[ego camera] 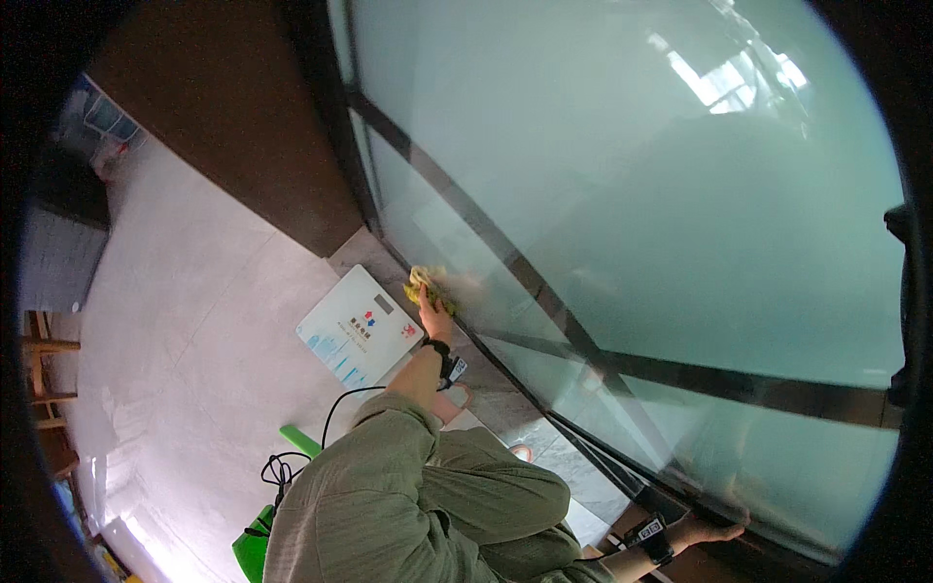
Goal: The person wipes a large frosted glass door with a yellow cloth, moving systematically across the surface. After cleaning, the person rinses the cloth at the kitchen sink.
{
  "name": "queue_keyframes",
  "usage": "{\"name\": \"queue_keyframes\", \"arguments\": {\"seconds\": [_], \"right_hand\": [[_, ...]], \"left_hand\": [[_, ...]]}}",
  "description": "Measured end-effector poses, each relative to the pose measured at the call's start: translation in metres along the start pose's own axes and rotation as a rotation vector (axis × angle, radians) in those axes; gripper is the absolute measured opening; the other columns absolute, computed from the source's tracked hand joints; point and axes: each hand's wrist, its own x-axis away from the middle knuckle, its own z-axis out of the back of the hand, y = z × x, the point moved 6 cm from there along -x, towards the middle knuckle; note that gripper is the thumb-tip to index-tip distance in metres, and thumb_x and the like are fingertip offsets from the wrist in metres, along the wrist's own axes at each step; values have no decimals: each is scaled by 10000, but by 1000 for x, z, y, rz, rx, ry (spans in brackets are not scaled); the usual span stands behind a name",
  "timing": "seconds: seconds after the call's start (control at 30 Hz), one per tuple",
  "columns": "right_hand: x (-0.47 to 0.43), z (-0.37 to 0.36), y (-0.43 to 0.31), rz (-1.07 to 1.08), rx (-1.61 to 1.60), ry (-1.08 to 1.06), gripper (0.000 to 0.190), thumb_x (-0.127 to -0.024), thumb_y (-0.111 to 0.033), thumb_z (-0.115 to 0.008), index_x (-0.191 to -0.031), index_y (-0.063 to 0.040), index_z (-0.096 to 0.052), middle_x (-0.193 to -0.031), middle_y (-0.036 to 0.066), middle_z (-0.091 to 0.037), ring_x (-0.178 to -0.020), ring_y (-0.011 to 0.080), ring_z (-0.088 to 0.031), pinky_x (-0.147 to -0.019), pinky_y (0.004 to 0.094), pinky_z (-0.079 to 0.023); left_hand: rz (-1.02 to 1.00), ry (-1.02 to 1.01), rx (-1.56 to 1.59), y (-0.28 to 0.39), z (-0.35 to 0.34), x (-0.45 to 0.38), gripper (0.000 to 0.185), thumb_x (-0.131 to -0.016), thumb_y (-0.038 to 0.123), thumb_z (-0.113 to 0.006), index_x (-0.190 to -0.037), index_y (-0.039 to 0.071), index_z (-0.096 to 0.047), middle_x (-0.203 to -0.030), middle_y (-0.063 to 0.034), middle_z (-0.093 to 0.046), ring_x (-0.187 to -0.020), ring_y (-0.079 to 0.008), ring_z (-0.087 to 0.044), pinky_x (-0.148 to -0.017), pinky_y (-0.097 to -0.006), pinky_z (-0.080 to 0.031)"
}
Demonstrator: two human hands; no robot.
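My left hand (435, 319) is closed on a crumpled yellow cloth (421, 284). It presses the cloth against the low edge of a frosted glass door panel (656, 240), beside the dark bottom rail. At the lower right, my right hand (703, 530) touches the dark frame near the floor; its fingers are partly hidden, so its grip is unclear. Both wrists carry a black strap with a small device. A white bathroom scale (350, 342) with a small display and printed writing lies on the floor just left of my left hand.
Dark crossbars (510, 255) divide the glass. A brown panel (240, 124) stands at the upper left. Behind me are a green plastic stool (251, 550) and a looped black cable (280, 470). Wooden furniture (51, 372) stands at far left on the pale tiled floor (182, 313).
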Motion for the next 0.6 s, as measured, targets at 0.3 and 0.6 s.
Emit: {"name": "queue_keyframes", "arguments": {"seconds": [0.3,0.6], "right_hand": [[16,20,33,-342,-233,114,525,-802,-618,-505,-1081,-179,-580,-1155,99,-554,-1102,287,-484,-962,482,-377],[29,-3,41,-95,150,-144,451,-778,-197,-674,-1164,18,-582,-1099,119,-620,-1017,218,-564,-908,379,-425]], "left_hand": [[135,-180,-97,-25,-30,102,545,-890,-62,-401,-1392,134,-320,-1305,-164,-464,-1151,-278,-482,-923,-355,-403],[431,-242,575,-66,-81,174,541,-920,-4,-418,-1409,178,-275,-1345,-94,-411,-1077,-237,-477,-906,-331,-399]]}}
